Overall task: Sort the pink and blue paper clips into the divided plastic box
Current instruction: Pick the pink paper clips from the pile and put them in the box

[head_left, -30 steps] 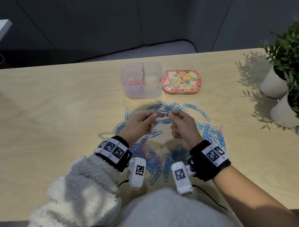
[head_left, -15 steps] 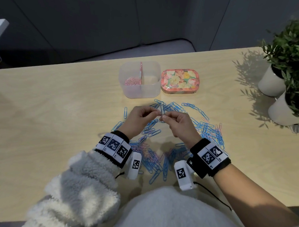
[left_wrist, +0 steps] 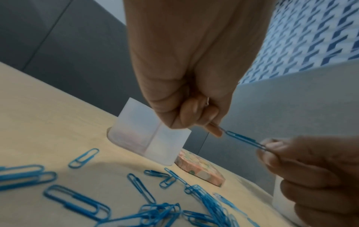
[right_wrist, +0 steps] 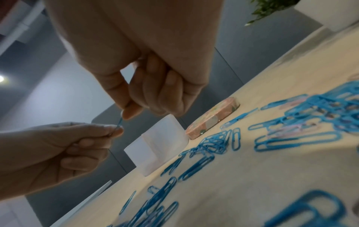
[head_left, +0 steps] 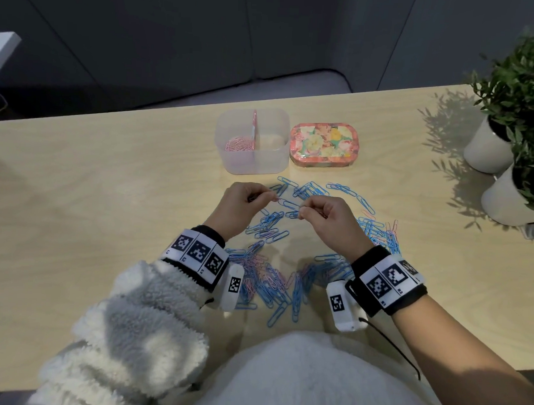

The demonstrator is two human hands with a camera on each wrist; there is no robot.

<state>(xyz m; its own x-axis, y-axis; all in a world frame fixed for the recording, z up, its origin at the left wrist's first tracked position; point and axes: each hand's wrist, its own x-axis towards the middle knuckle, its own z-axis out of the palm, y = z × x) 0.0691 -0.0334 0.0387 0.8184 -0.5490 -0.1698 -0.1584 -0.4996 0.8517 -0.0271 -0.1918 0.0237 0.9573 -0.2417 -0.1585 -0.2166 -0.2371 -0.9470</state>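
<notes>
Both hands hover over a scattered pile of paper clips (head_left: 268, 282), mostly blue with some pink. My left hand (head_left: 272, 198) and right hand (head_left: 302, 211) each pinch one end of a blue clip (left_wrist: 242, 139), which spans the gap between the fingertips above the table. The same clip (right_wrist: 119, 122) shows edge-on in the right wrist view. The clear divided box (head_left: 276, 169) stands just beyond the hands. Its left compartment holds pink clips (head_left: 239, 144); the right compartment looks empty.
A flowered tin (head_left: 323, 143) sits closed right beside the box. Two white plant pots (head_left: 488, 147) (head_left: 510, 197) stand at the table's right edge. More blue clips (head_left: 377, 228) lie to the right of my right hand.
Both hands stayed over the pile with the clip between them. The fingertips have drawn slightly apart since half a second ago.
</notes>
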